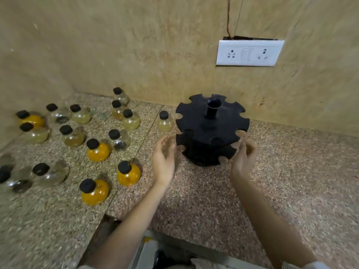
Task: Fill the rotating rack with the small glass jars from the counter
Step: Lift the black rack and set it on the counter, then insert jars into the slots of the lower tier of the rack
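— Where is this?
— A speckled stone surface [194, 200] in a corner of beige wall [136, 55], with a white socket plate [249, 53] up behind.
— And the rack?
— The black rotating rack [211, 129] stands between the two grips. The left grip [164, 156] is at its left flank and the right grip [243, 158] at its right. Both are released, fingers loosely curved toward the lower tier, grasping nothing. I cannot tell whether the fingertips touch it.
— The jars?
— The small glass jars [71, 135] are spread out left of the left grip. One pale jar [164, 122] stands just beyond that grip, beside the rack's rim. An orange jar [128, 172] sits near the left wrist.
— Which way do things point?
— The rack is upright, centre post straight up, notches facing outward. The jars stand upright, black stoppers on top
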